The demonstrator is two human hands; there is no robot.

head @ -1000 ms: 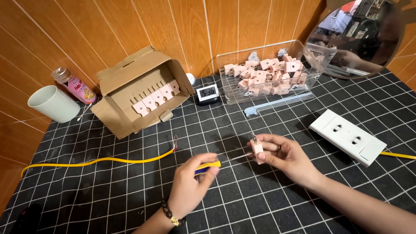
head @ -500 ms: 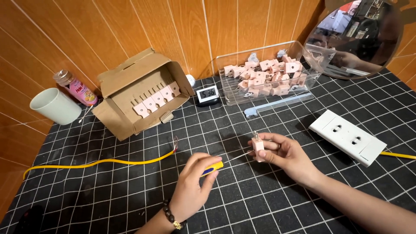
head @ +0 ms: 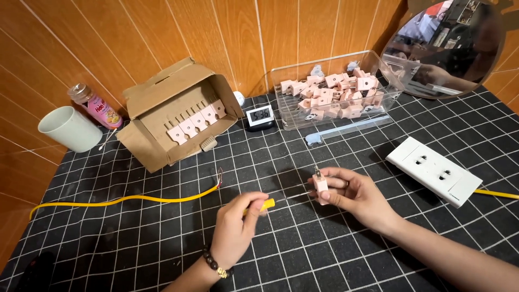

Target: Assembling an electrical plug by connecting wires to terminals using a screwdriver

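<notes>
Yellow wire [head: 124, 200] trails across the black gridded mat [head: 378, 157] at left; the left hand [head: 235, 230] grips a yellow-handled screwdriver [head: 266, 205], its tip aimed at a small pink plug [head: 320, 185] pinched in the right hand [head: 357, 197], near a white socket strip [head: 433, 171].

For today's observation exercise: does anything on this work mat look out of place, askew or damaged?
Two things stand out. The cardboard box lies tipped on its side, flaps open, pink plugs showing inside. The yellow cable trails loose across the mat, its end stripped to bare strands. The hands' work looks orderly.
</notes>
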